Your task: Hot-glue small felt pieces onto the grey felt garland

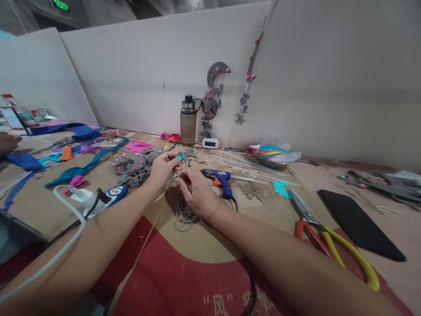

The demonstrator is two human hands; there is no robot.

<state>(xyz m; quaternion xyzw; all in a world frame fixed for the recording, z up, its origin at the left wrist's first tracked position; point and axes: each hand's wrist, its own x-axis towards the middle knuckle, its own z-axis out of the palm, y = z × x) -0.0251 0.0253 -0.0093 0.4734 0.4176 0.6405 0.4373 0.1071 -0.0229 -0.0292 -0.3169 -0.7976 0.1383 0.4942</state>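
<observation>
My left hand (163, 170) is closed in a pinch, with a small teal piece (180, 156) at its fingertips. Close beside it, my right hand (199, 193) has thumb and fingers pressed together; whatever is between them is too small to make out. A loose bundle of thin grey cord (184, 216) lies under the right hand. Just beyond the right hand rests a blue hot glue gun (224, 181) with an orange trigger and a clear glue stick in its back. Left of the left hand is a pile of grey felt pieces (133, 166) with pink and orange dots.
Large scissors (309, 215) with red and yellow handles lie at right, near a black flat slab (360, 224). A water bottle (188, 123) and small white clock (209, 143) stand behind. A power strip (110, 197) with a white cable sits left. Another person's hand (8, 142) shows far left.
</observation>
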